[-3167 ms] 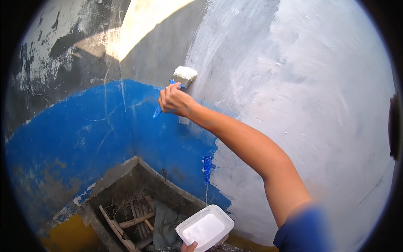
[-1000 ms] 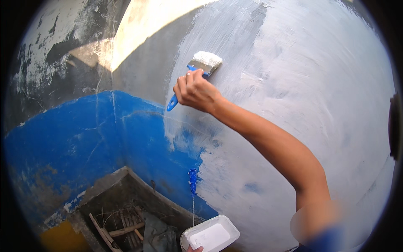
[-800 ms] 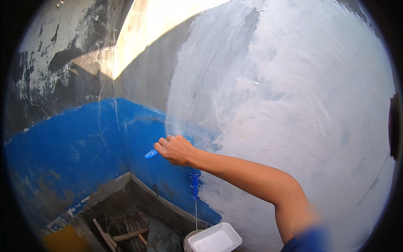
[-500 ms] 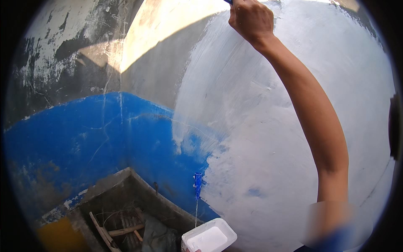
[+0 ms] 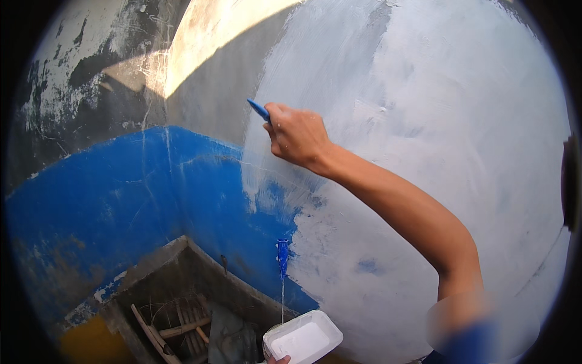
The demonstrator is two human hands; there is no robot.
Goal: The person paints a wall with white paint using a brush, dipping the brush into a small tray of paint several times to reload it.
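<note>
My right hand (image 5: 297,134) is closed around a blue-handled tool (image 5: 258,110), held up in front of the painted wall. Only the handle's end sticks out past the fingers; the working end is hidden, so its kind cannot be made out. At the bottom, the fingertips of my left hand (image 5: 280,360) grip the near edge of a white plastic tub (image 5: 330,327) with white paint (image 5: 303,341) in it. White coating (image 5: 412,200) covers the right part of the wall, thin and streaky along its left border.
A blue tapered handle (image 5: 282,258) on a thin pale rod stands just behind the tub. Left of it, a concrete trough (image 5: 209,258) holds wooden pieces (image 5: 182,330) and grey cloth (image 5: 229,337). Blue paint (image 5: 121,194) bands the lower wall; a dark object (image 5: 568,182) juts in at right.
My right hand has come down and to the left from the top of the view, with the blue-handled tool still in it. The tub stays nearly in place.
</note>
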